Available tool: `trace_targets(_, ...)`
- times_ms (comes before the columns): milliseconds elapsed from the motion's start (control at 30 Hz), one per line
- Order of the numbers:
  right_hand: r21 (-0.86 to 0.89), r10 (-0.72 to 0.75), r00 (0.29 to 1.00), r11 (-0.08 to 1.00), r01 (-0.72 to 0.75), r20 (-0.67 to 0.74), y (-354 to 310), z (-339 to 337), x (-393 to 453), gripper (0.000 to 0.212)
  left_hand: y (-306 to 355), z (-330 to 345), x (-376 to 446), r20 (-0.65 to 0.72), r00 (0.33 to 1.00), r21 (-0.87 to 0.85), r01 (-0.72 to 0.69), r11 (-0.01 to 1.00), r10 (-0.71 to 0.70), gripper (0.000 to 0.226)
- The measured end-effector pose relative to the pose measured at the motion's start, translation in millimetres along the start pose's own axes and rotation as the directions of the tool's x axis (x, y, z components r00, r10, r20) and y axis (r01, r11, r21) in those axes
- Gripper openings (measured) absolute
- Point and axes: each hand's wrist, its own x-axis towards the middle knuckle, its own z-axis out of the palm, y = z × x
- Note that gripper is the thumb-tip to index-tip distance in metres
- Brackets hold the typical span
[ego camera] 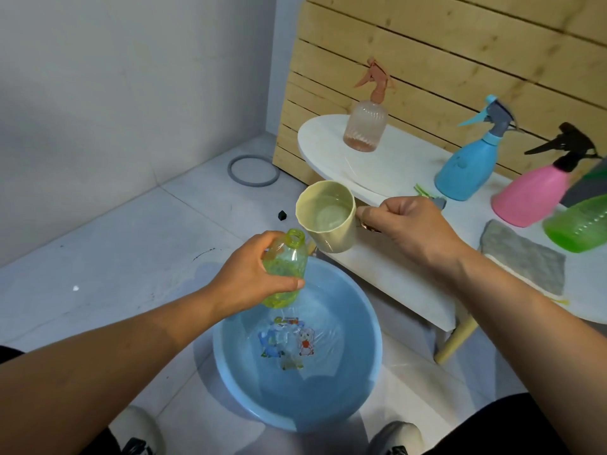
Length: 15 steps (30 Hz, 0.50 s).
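head view: left grip (249, 274) clamped round open bottle (285, 257), tilted over basin (377, 339). right grip (407, 224) curled on cup (328, 218) handle, water inside, just beside bottle mouth. pour not begun yet; whole fill prob left.

Blue spray bottle (466, 169), grey cloth (522, 257), grey ring (254, 184) on floor

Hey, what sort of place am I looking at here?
Probably a tiled wash or utility corner indoors. A blue basin holding water sits on the tiled floor, and a blue spray bottle and a pink spray bottle stand on a low white table before a wooden slat wall.
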Motion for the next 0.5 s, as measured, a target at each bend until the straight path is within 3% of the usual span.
trace_targets(500, -0.166, -0.100, 0.995, 0.982, 0.094, -0.026, -5.2, 7.1, -1.9, 0.046, -2.4, -1.8, -1.5, -0.016, 0.999, 0.038, -0.030, 0.999, 0.031, 0.071)
